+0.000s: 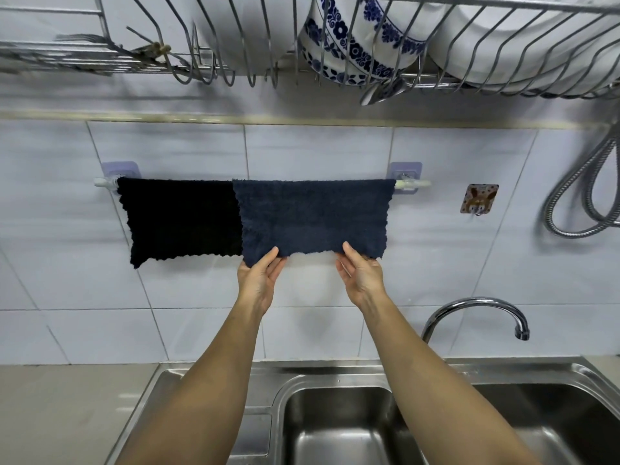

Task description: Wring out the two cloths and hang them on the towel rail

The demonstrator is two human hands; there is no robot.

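1. Head view, the rail: a slim white towel rail (412,183) runs level across the pale tiled wall (318,152), held at each end by a lilac stick-on bracket (405,169). Only its two tips show, as both cloths cover the span between.
2. A black fluffy cloth (181,219) hangs over the left half of the rail, its lower edge slanting down to a corner at the left.
3. A dark navy fluffy cloth (312,216) hangs over the right half. Its left edge lies just over the right edge of the black one.
4. The left hand (258,280) reaches up with its grip closed on the navy cloth's lower left corner, thumb in front and fingers behind the fabric.
5. The right hand (360,275) has its grip clamped on the same cloth's lower edge near the right corner, in the same manner. Both forearms are bare.
6. Above, a wire dish rack (235,45) holds a blue-and-white patterned bowl (352,41) and plain white dishes (520,38).
7. To the right of the rail are a small brown patterned wall hook (479,199) and a looped metal hose (583,196).
8. Below, a curved chrome tap (476,313) stands behind a stainless steel double sink (349,427), with a grey desk (67,414) at its left.
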